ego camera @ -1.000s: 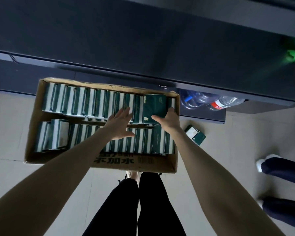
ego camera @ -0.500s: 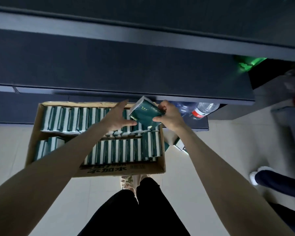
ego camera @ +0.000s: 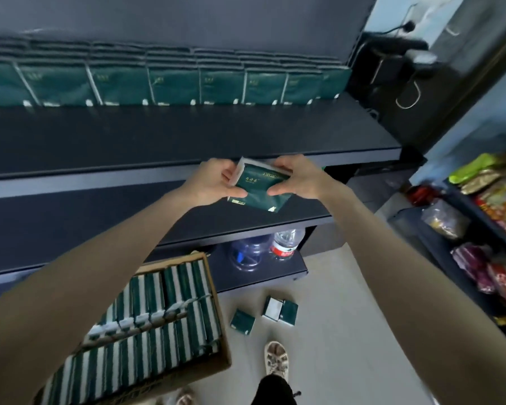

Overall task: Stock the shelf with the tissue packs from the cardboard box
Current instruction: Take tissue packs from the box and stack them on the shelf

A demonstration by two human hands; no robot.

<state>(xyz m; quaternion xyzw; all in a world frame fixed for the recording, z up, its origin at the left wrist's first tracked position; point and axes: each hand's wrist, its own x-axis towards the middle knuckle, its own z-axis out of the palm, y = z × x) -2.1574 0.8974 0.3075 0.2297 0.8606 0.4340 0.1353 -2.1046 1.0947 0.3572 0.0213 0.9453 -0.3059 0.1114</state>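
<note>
A dark green tissue pack (ego camera: 257, 190) is held in the air between both hands, in front of the edge of a dark shelf (ego camera: 187, 133). My left hand (ego camera: 212, 182) grips its left side and my right hand (ego camera: 297, 178) pinches its right side. Along the back of that shelf stands a row of the same green tissue packs (ego camera: 170, 83). The cardboard box (ego camera: 222, 331) sits on the floor at lower left, filled with several rows of packs (ego camera: 158, 317); my left forearm hides part of it.
Loose tissue packs (ego camera: 279, 309) lie on the floor by my foot (ego camera: 276, 358). Water bottles (ego camera: 285, 244) stand on the bottom shelf. A rack of snack bags (ego camera: 497, 200) is at the right. A dark device with cables (ego camera: 392, 62) stands beyond the shelf's right end.
Both hands have lifted the tissue pack out of the box and up to the shelf. My head has tilted up, so the stocked shelf row has come into view.
</note>
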